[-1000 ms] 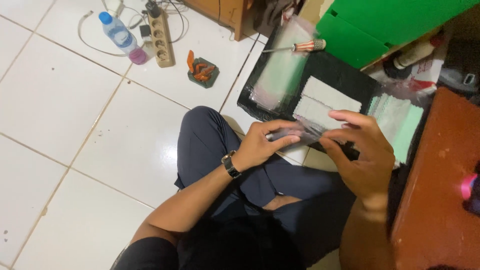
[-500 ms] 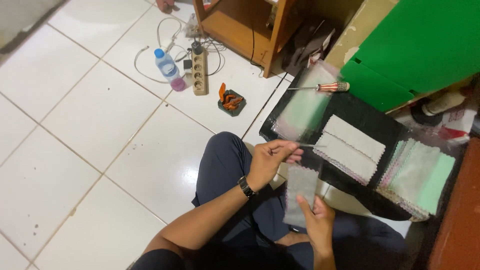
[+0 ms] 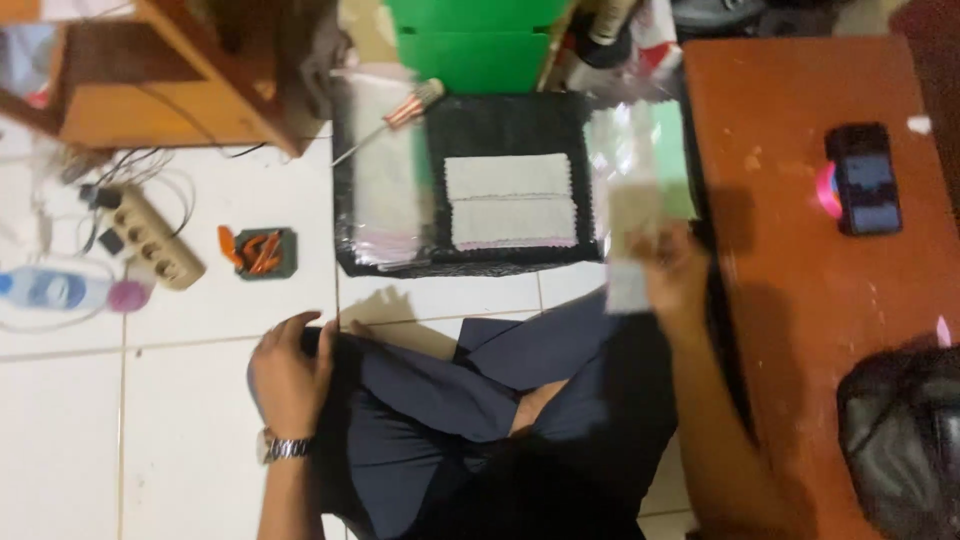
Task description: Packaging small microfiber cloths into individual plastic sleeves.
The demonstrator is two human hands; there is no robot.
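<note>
I sit cross-legged on a white tiled floor. My left hand (image 3: 290, 375), with a metal watch at the wrist, rests on my left knee and holds nothing. My right hand (image 3: 672, 272) is raised to the right and grips a pale cloth swatch in a clear sleeve (image 3: 628, 240); it is blurred by motion. Ahead lies a black tray (image 3: 505, 125) with two grey-white swatches (image 3: 510, 202) on it. A stack of clear sleeves (image 3: 378, 190) sits on its left side, and clear sleeves over green sheets (image 3: 645, 150) lie at its right.
A brown low table (image 3: 800, 290) stands at the right with a phone (image 3: 865, 180) on it and a dark bag (image 3: 900, 440) at its near end. A power strip (image 3: 150, 237), a plastic bottle (image 3: 60, 290) and a small green dish of orange clips (image 3: 265, 252) lie left. Wooden shelf (image 3: 180, 90) behind.
The view has swung round to face the tray head-on. My left hand dropped from the swatches to my knee. My right hand carried a sleeved swatch up and to the right.
</note>
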